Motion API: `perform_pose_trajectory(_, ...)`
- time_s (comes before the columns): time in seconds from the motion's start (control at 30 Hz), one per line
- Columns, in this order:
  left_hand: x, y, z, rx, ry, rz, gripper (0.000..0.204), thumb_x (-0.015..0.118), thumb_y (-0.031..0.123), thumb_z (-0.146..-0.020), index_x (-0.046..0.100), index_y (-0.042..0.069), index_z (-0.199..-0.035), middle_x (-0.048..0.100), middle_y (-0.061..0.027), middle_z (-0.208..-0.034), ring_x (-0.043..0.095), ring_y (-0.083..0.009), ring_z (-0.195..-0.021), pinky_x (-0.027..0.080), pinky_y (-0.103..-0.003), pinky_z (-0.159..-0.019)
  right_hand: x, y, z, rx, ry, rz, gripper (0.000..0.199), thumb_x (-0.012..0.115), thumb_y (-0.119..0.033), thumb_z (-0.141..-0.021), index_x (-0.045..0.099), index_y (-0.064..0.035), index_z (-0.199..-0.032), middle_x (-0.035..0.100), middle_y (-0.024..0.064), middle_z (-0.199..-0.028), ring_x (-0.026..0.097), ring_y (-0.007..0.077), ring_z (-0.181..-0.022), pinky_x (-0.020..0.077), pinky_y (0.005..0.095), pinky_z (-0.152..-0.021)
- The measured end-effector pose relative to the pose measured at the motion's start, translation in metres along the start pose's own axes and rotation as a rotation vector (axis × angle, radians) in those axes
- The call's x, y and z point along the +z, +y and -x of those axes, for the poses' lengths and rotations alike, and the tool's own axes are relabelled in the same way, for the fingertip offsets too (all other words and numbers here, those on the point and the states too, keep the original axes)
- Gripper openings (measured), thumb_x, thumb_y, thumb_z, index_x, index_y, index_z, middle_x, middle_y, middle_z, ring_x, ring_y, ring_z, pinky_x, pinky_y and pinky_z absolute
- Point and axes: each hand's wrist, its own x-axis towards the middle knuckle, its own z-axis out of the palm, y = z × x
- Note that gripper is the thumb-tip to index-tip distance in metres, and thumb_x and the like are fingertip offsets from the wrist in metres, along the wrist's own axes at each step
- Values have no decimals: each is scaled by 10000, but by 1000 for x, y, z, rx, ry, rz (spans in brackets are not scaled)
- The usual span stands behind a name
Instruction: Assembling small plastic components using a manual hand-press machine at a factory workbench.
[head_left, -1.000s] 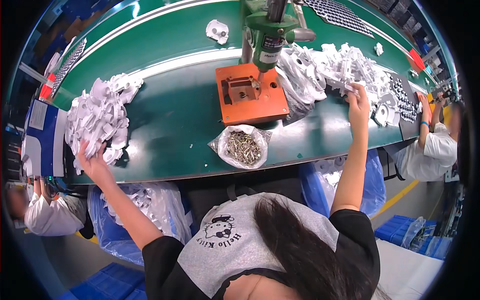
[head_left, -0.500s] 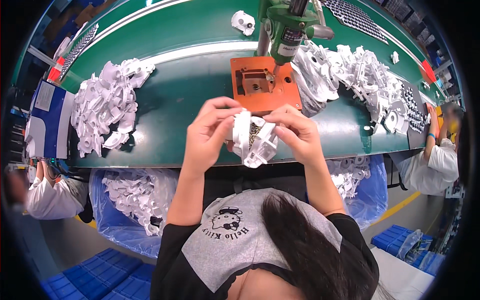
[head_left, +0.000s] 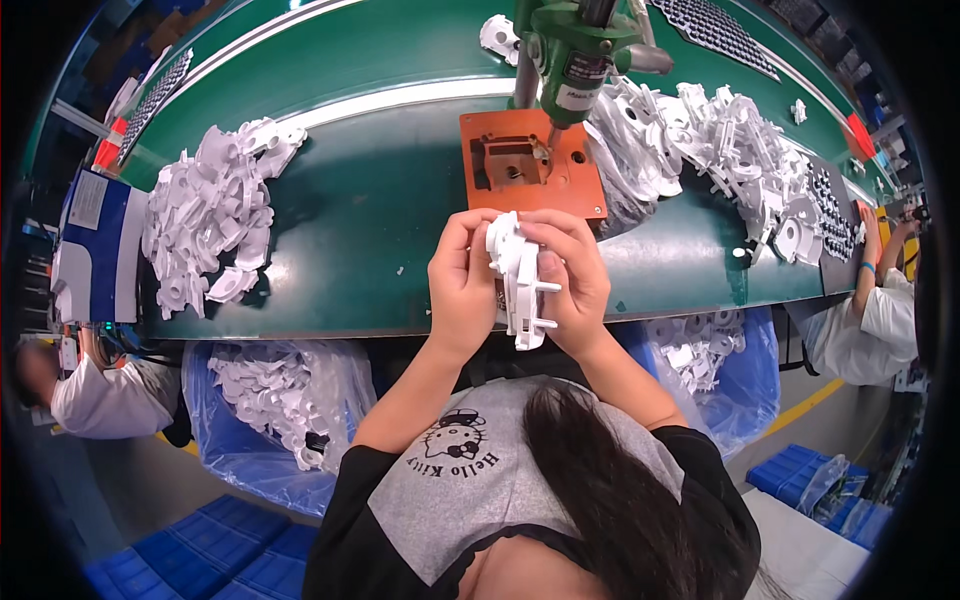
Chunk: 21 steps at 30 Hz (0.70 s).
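Observation:
In front of my body, just over the table's near edge, I hold a white plastic housing (head_left: 522, 285) with two thin pegs sticking out to its right. My left hand (head_left: 464, 288) is closed on its left side, with the fingertips at its upper end. From the right, my right hand (head_left: 578, 283) grips it, the thumb pressed against its face. The two halves seem to lie against each other, though my fingers hide much of the join. Just beyond my hands sits the orange fixture (head_left: 535, 200) under a green press (head_left: 580, 60).
White plastic parts are piled at the left (head_left: 210, 215) and at the right (head_left: 745, 160) of the green table (head_left: 360, 250). Lined blue bins (head_left: 270, 480) with more parts stand below the edge. A co-worker's arm (head_left: 868, 270) reaches in at the far right.
The two white parts, held apart in a V before, are now together and turned more upright. My hands have moved closer together. A white part on the far belt has shifted right.

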Motion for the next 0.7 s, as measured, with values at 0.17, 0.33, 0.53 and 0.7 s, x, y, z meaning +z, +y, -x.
perform_pose_trajectory(0.17,5,-12,-2,228,133,-284,174,431,133,-991,544,2,-1015,570,-32,-808,520,-67,-722,448,-220,-659,6,7,4,20,97,105,208,483,-122,-930,585,19,-1044,556,161,-1058,556,227,-945,439,311,-823)
perform_pose_trajectory(0.33,5,-15,-2,88,76,-129,167,439,140,-990,531,9,-1038,570,-33,-795,534,-70,-715,452,-227,-647,4,19,6,128,110,94,177,486,-119,-933,575,27,-979,542,129,-974,555,209,-889,442,302,-783)
perform_pose_trajectory(0.53,11,-20,3,109,120,-71,165,447,140,-986,498,9,-1074,580,-45,-805,545,-73,-721,449,-230,-629,15,28,13,178,101,22,320,379,-259,-991,513,6,-1110,569,91,-952,569,145,-845,455,259,-736)
perform_pose_trajectory(0.7,14,-19,1,158,121,-185,164,491,114,-963,466,7,-1085,571,-51,-801,533,-75,-673,446,-227,-597,14,22,17,317,82,-117,319,378,-261,-993,507,-3,-1129,584,65,-933,563,110,-858,448,236,-739)
